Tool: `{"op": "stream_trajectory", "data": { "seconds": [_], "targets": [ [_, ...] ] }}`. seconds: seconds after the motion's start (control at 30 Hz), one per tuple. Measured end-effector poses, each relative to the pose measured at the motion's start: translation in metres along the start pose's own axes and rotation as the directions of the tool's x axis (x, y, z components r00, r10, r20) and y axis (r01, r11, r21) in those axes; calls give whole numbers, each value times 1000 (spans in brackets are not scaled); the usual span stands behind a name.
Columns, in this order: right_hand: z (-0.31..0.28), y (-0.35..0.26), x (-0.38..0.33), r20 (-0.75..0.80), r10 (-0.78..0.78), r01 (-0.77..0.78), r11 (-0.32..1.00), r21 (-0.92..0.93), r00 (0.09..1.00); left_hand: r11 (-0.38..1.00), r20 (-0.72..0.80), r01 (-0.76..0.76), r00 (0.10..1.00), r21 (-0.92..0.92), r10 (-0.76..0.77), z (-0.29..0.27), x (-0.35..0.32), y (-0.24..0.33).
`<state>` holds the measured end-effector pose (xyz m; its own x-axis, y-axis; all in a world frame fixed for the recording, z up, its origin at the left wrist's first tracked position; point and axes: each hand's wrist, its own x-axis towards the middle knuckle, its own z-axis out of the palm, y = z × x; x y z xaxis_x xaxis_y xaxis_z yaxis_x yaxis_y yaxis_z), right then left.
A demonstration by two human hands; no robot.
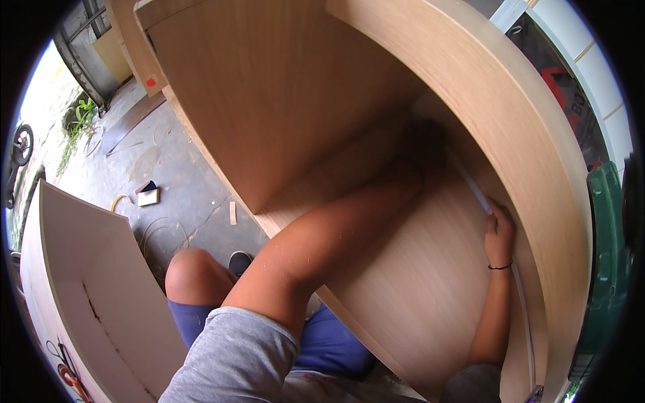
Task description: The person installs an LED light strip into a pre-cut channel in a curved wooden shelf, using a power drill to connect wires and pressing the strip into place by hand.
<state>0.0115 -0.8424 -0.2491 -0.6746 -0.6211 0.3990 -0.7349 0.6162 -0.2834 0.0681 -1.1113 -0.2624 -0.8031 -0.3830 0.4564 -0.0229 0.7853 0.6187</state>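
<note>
A thin pale strip [475, 186] runs along the inner right side of a wood-finish cabinet [410, 289]. My right hand [498, 235] closes its fingers on this strip, with a dark band around the wrist. Below the hand the strip continues down beside my forearm toward the lower edge. My left arm crosses the cabinet's opening and reaches deep inside. In the dark far corner, my left hand [424, 138] lies near the strip's upper end. Shadow hides its fingers, so its grip cannot be made out.
A curved wooden edge [537, 161] bounds the cabinet on the right, with a green plastic object [607, 235] beyond it. At left stands an open pale panel box [101, 269], an orange-handled tool [69, 376] beside it. A small box [148, 197] and a wood scrap [232, 213] lie on the concrete floor.
</note>
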Motion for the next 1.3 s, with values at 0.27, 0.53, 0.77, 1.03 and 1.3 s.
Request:
{"op": "stream_trajectory", "data": {
  "seconds": [0.27, 0.53, 0.77, 1.03, 1.3],
  "targets": [
    [-1, 1, -1, 16, 81, -82, 996, 33, 997, 990, -23, -4, 1000, -142, 1, -8, -8, 5],
    [-1, -4, 1, 6, -14, 15, 989, -145, 1000, 994, -90, -70, 994, -82, 63, 18, 0, -7],
    [2, -22, 3, -13, -20, 18, 990, -143, 1000, 998, -139, -45, 990, -54, 37, 29, -2, -13],
    [7, -24, -2, -5, -24, 23, 977, -210, 1000, 997, 40, 16, 999, -81, -13, 23, -4, -10],
    [20, -68, 33, 95, -261, 273, 950, -151, 961, 993, -4, 61, 998, -105, -62, 29, 0, -19]
  ]
}}
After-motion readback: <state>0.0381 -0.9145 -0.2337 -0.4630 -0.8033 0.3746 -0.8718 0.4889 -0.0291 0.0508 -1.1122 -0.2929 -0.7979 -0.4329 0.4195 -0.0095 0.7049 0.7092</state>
